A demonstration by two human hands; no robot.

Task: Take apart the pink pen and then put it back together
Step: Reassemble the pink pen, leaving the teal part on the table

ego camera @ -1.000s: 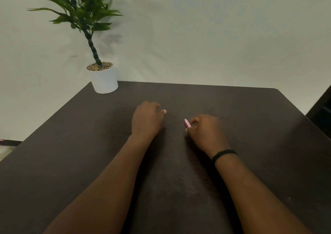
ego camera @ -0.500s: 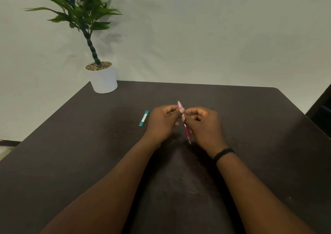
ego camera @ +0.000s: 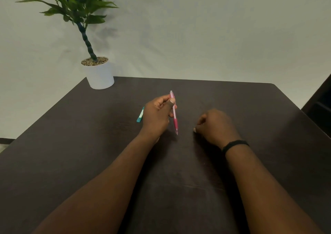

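The pink pen [ego camera: 174, 115] stands nearly upright above the dark table [ego camera: 250, 126], its tip pointing down toward me and its pale clicker end up. My left hand [ego camera: 157, 113] grips its upper barrel between thumb and fingers. My right hand [ego camera: 214, 126] rests on the table to the right of the pen, apart from it, with the fingers curled in; I see nothing in it. A black band sits on the right wrist.
A teal pen [ego camera: 140, 116] lies on the table just left of my left hand, partly hidden by it. A white pot with a green plant [ego camera: 99, 74] stands at the table's back left corner. A dark object [ego camera: 320, 101] is at the right edge.
One second ago the right hand held the pen low at the table. Both hands then held it together. Now the right hand has let go and moved right; the left holds it alone.
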